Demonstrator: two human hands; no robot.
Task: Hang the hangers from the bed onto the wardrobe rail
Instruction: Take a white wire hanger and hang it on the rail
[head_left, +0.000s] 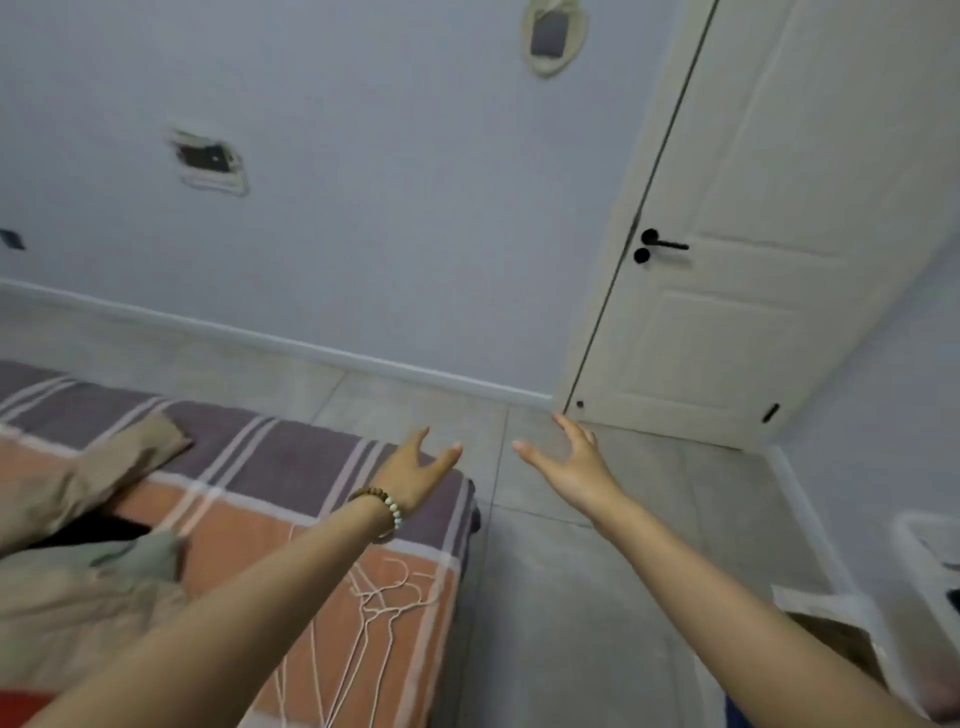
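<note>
Several thin pale wire hangers (374, 608) lie in a loose pile on the orange part of the striped bed cover (291, 457), near the bed's right edge. My left hand (415, 470), with a bead bracelet on its wrist, is stretched out above the bed's far corner, fingers spread, holding nothing. Out over the floor reaches my right hand (566, 460), also spread and empty. Both hands are well beyond the hangers. No wardrobe or rail is in view.
Beige and green bedding (88, 561) is heaped on the bed's left. A grey tiled floor (545, 597) runs to a closed cream door (748, 270) with a black handle (662, 245). A white basket (930, 545) and a cardboard box (836, 639) stand at the right.
</note>
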